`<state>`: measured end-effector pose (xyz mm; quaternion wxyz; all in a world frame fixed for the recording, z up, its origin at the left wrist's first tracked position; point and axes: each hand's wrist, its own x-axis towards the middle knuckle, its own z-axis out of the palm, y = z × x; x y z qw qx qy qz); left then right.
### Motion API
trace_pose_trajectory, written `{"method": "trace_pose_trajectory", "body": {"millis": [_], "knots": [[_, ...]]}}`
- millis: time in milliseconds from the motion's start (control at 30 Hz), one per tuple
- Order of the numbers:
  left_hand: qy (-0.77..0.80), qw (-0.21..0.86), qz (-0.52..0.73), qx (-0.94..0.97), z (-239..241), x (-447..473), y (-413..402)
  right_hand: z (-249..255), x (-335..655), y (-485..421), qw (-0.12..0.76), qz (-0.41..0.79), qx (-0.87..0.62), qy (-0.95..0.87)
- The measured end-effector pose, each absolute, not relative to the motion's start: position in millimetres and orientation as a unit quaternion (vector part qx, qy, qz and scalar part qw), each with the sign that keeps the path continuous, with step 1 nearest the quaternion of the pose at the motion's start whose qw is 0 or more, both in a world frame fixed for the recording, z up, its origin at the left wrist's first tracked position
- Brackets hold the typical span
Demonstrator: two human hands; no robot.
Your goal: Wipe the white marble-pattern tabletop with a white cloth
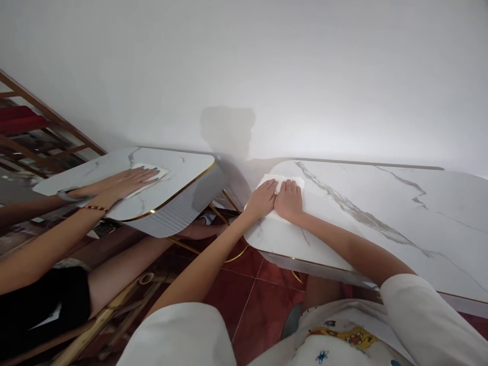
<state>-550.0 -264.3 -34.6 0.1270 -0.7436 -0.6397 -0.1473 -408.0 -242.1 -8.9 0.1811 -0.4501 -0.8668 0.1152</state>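
Both of my hands rest side by side on a folded white cloth or paper towel (282,178), too plain to tell which. It lies near the left end of a white marble-patterned tabletop (381,203) with a thin gold edge. My left hand (262,199) presses on its left part, fingers stretched out flat. Touching it at the thumbs, my right hand (288,201) lies flat on the right part, its fingers pointing at the wall. Neither hand is closed around anything.
On the left, a co-worker's hands (133,180) lie on another white cloth on a second marble-patterned table (190,168). A gap with gold legs separates the tables. A white wall (305,76) stands behind. A wooden chair (102,315) and red tiled floor (244,295) are below.
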Motion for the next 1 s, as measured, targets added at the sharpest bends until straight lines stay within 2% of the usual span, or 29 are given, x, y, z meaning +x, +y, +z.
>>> {"method": "trace_pose_trajectory", "body": {"millis": [300, 500, 767, 1000], "knots": [[-0.659, 0.143, -0.145, -0.724, -32.6, -537.6, -356.6, -9.4, -401.1, -316.2, 0.164, 0.130, -0.378, -0.902], [-0.681, 0.154, -0.156, -0.699, -33.0, -516.1, -379.6, -8.3, -382.6, -336.2, 0.173, 0.123, -0.365, -0.907], [-0.692, 0.173, -0.148, -0.685, -36.1, -469.5, -376.8, -5.3, -336.8, -332.8, 0.146, 0.126, -0.361, -0.912], [-0.693, 0.143, -0.140, -0.693, -26.2, -486.5, -315.3, -6.8, -356.9, -275.7, 0.151, 0.131, -0.392, -0.898]]}}
